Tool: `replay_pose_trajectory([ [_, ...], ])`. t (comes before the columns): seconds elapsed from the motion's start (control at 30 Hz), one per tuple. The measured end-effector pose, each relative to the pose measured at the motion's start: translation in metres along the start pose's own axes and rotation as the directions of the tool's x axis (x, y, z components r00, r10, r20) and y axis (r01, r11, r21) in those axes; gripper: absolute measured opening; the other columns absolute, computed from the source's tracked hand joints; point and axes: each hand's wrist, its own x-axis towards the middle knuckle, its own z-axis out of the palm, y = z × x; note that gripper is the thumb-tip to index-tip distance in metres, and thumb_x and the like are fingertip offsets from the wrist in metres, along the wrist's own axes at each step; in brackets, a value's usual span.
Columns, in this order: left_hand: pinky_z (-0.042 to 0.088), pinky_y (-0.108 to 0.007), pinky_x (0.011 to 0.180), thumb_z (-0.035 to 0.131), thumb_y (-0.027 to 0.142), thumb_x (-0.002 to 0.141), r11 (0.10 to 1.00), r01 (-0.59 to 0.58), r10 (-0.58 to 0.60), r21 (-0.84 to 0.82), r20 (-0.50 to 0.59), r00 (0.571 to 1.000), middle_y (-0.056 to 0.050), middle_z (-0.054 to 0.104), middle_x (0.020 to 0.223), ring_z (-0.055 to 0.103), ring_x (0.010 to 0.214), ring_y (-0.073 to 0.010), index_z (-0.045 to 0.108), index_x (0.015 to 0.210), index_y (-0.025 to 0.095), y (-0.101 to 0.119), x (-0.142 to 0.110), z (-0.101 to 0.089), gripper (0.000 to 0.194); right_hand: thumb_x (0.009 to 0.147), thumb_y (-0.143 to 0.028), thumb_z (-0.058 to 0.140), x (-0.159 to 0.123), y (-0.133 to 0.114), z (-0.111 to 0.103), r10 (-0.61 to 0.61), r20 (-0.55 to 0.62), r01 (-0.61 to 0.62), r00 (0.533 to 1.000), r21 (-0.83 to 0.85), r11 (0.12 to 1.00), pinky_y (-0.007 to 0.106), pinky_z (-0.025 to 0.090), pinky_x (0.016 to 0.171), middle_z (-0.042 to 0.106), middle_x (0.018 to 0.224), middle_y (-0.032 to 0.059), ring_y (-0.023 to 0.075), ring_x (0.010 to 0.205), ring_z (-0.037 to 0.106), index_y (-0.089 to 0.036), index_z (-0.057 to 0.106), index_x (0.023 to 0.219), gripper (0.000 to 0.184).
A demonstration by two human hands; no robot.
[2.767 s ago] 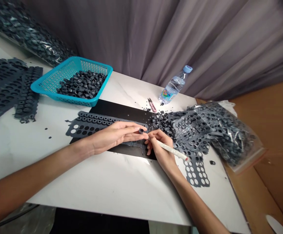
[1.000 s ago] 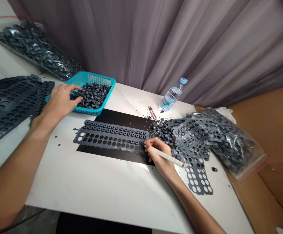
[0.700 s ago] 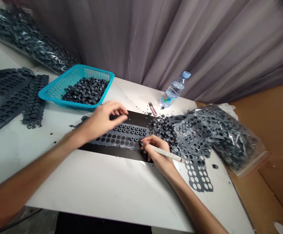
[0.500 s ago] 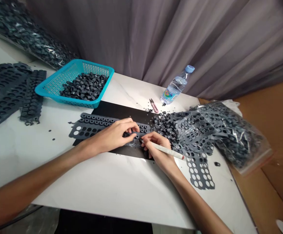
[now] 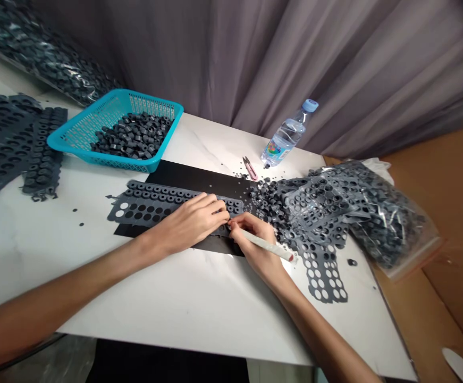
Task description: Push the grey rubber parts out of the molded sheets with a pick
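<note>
On a black mat [image 5: 215, 181] lies a dark grey rubber sheet [image 5: 151, 205], with raised ring-shaped pieces along its far rows and round holes along its near rows. My left hand [image 5: 193, 221] rests over the sheet's right part, fingers curled and pressed together at the near rows; what is between the fingertips is hidden. Just beside it, my right hand [image 5: 259, 239] grips a white pen-like tool [image 5: 269, 246] with a red end. The tool's tip meets the sheet close to my left fingertips and is covered by fingers.
A blue basket [image 5: 115, 159] of small black rubber pieces stands back left, near more sheets [image 5: 0, 143] and a filled bag [image 5: 56, 58]. Pink thread snips [image 5: 250, 168] and a water bottle [image 5: 285, 139] stand behind. Punched sheets [image 5: 319, 207] and another bag [image 5: 390, 223] lie right.
My left hand has gone from the basket back to the sheet, and its fingers have closed beside the tool's tip. My right hand has kept its grip on the pen-like tool.
</note>
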Motion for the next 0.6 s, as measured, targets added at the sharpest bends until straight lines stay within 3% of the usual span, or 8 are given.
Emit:
replay_pose_trajectory([
  [0.07, 0.042, -0.041, 0.101, 0.044, 0.02, 0.106, 0.994, 0.022, -0.032, -0.106, -0.089, 0.995, -0.009, 0.068, 0.108, 0.059, 0.105, -0.0257, 0.07, 0.104, 0.019, 0.001, 0.001, -0.001, 0.026, 0.094, -0.032, 0.061, -0.001, -0.001, 0.001, 0.003, -0.009, -0.004, 1.0, -0.015, 1.0, 0.024, 0.037, 0.056, 0.064, 0.071, -0.0018, 0.0132, 0.062, 0.054, -0.02, 0.066, 0.082, 0.018],
  [0.1, 0.043, -0.04, 0.1, 0.046, 0.023, 0.106, 0.978, 0.065, -0.1, -0.196, -0.177, 0.979, -0.008, 0.068, 0.106, 0.06, 0.103, -0.0244, 0.069, 0.102, 0.019, 0.001, 0.003, -0.004, 0.024, 0.095, -0.032, 0.061, -0.002, -0.001, 0.002, 0.012, -0.014, -0.012, 1.0, -0.016, 1.0, 0.024, 0.036, 0.056, 0.064, 0.071, -0.0019, 0.013, 0.062, 0.053, -0.02, 0.066, 0.082, 0.018],
  [0.13, 0.045, -0.038, 0.098, 0.049, 0.026, 0.106, 0.944, 0.115, -0.202, -0.31, -0.266, 0.942, -0.007, 0.068, 0.103, 0.061, 0.1, -0.023, 0.069, 0.101, 0.02, 0.0, 0.005, -0.009, 0.021, 0.095, -0.033, 0.061, -0.002, 0.0, 0.003, 0.024, -0.02, -0.025, 1.0, -0.014, 1.0, 0.024, 0.035, 0.055, 0.064, 0.071, -0.0019, 0.0129, 0.062, 0.053, -0.02, 0.066, 0.082, 0.018],
  [0.2, 0.048, -0.034, 0.092, 0.057, 0.034, 0.103, 0.801, 0.176, -0.449, -0.572, -0.379, 0.809, -0.006, 0.068, 0.101, 0.062, 0.096, -0.0205, 0.068, 0.101, 0.019, -0.005, 0.008, -0.024, 0.018, 0.094, -0.032, 0.062, -0.002, 0.002, 0.003, 0.057, -0.015, -0.056, 0.998, 0.022, 0.998, 0.023, 0.036, 0.054, 0.065, 0.072, -0.0014, 0.0132, 0.063, 0.055, -0.02, 0.068, 0.085, 0.016],
  [0.27, 0.05, -0.031, 0.088, 0.065, 0.035, 0.098, 0.59, 0.128, -0.603, -0.798, -0.329, 0.727, -0.006, 0.068, 0.102, 0.063, 0.094, -0.0189, 0.07, 0.1, 0.018, -0.014, 0.01, -0.039, 0.018, 0.092, -0.03, 0.063, -0.001, 0.004, 0.003, 0.093, 0.005, -0.093, 0.996, 0.101, 0.991, 0.023, 0.04, 0.055, 0.068, 0.073, -0.0003, 0.0139, 0.064, 0.059, -0.02, 0.068, 0.087, 0.013],
  [0.37, 0.051, -0.03, 0.098, 0.073, 0.028, 0.092, 0.295, 0.086, -0.666, -0.952, -0.14, 0.733, -0.008, 0.071, 0.108, 0.065, 0.103, -0.0187, 0.074, 0.098, 0.016, -0.025, 0.008, -0.052, 0.014, 0.093, -0.034, 0.064, 0.002, 0.007, 0.001, 0.145, 0.013, -0.144, 0.989, 0.233, 0.962, 0.022, 0.044, 0.051, 0.071, 0.075, 0.0019, 0.0141, 0.062, 0.062, -0.02, 0.069, 0.091, 0.015],
  [0.43, 0.049, -0.031, 0.106, 0.075, 0.023, 0.089, 0.171, 0.107, -0.651, -0.979, -0.031, 0.758, -0.009, 0.072, 0.114, 0.066, 0.111, -0.0201, 0.076, 0.098, 0.015, -0.027, 0.006, -0.051, 0.012, 0.094, -0.041, 0.064, 0.002, 0.008, -0.001, 0.169, -0.024, -0.155, 0.985, 0.287, 0.945, 0.02, 0.041, 0.043, 0.071, 0.075, 0.0025, 0.0132, 0.058, 0.06, -0.019, 0.069, 0.093, 0.022],
  [0.6, 0.047, -0.036, 0.114, 0.073, 0.024, 0.092, 0.059, 0.236, -0.524, -0.97, 0.171, 0.834, -0.01, 0.074, 0.121, 0.067, 0.121, -0.0238, 0.076, 0.112, 0.016, -0.015, 0.003, -0.037, 0.021, 0.094, -0.045, 0.066, 0.003, 0.01, -0.005, 0.175, -0.108, -0.135, 0.979, 0.305, 0.943, 0.018, 0.041, 0.037, 0.069, 0.072, 0.0012, 0.0096, 0.047, 0.054, -0.019, 0.07, 0.094, 0.026],
])
